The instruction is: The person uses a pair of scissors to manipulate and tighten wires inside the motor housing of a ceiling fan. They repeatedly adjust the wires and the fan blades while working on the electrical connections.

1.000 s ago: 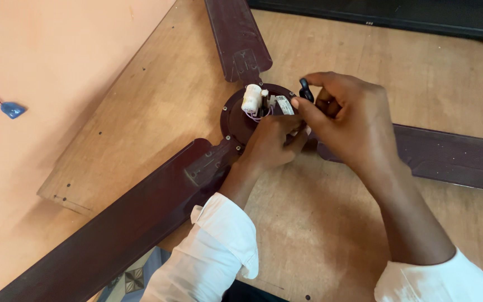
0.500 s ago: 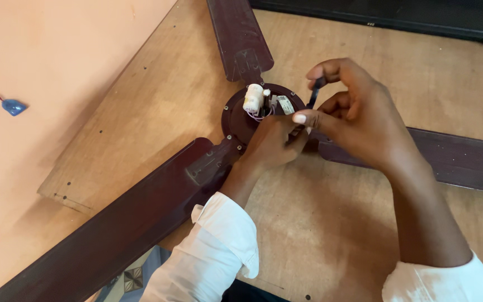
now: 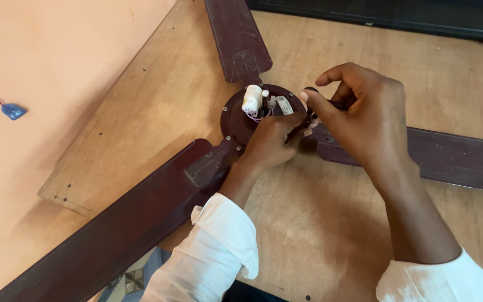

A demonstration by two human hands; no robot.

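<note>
Surface: bare plywood board (image 3: 157, 112), seen from above, laid over a pale orange floor (image 3: 46, 50); a dark ceiling fan is spread flat across it.
Sleeves: white cuffs are seen nearest the camera, one on each forearm.
Near blade: a long dark brown blade (image 3: 113, 229) is stretched from the hub toward the lower left corner.
Left hand: the left hand (image 3: 272, 140) is curled over the near edge of the motor hub (image 3: 236, 120), fingers bent and resting on its open top; whether anything is gripped beneath them cannot be told.
Right hand: the right hand (image 3: 364, 112) is held just beside the hub, thumb and forefinger pinched shut on a small black part (image 3: 311, 92), the other fingers folded.
Hub fittings: a white cylindrical capacitor (image 3: 251, 99) is stood upright inside the hub, with thin wires beneath it.
Right blade: a second blade (image 3: 454, 159) is run off to the right, behind the right wrist.
Far blade: a third blade (image 3: 236, 33) is pointed toward the top edge.
Far left: a small blue object (image 3: 14, 111) on a thin red wire is lying on the floor, well apart from the fan.
</note>
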